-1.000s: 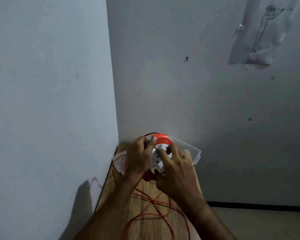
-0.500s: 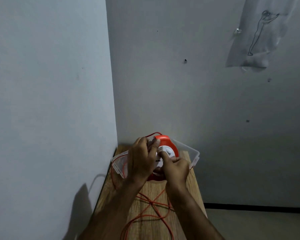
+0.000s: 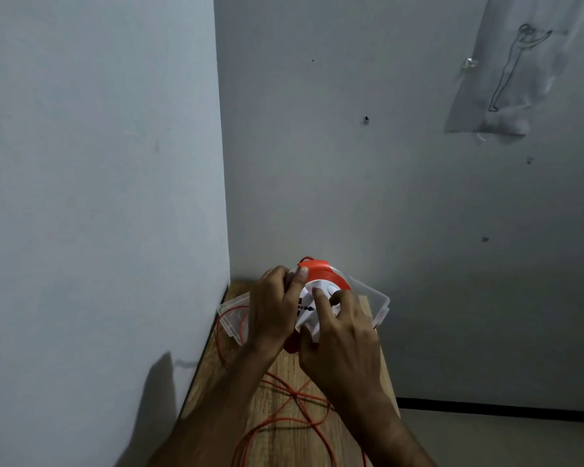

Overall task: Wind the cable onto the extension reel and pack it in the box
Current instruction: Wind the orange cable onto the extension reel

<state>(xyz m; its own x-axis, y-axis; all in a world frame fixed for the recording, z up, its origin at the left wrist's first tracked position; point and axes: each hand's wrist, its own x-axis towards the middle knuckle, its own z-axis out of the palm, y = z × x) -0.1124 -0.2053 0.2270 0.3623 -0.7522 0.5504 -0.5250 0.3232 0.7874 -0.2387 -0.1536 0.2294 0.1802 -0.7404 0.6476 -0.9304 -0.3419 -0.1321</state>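
An orange extension reel (image 3: 321, 269) with a white socket face is held upright above a clear plastic box (image 3: 373, 303) at the far end of a narrow wooden table (image 3: 284, 443). My left hand (image 3: 273, 311) grips the reel's left side, thumb on its top edge. My right hand (image 3: 341, 335) holds the white face from the right, fingers spread over the sockets. Loose orange cable (image 3: 294, 399) lies in crossing loops on the table below my wrists, and one strand runs along the box's left side.
The table stands in a room corner, with a wall close on the left and another right behind the box. A sheet with a line drawing (image 3: 506, 72) hangs on the back wall. Floor (image 3: 503, 443) lies to the right of the table.
My right hand has turned on the reel's white face, from fingers curled near its lower edge to spread across it. The reel's face has rotated a little. The left hand keeps its grip.
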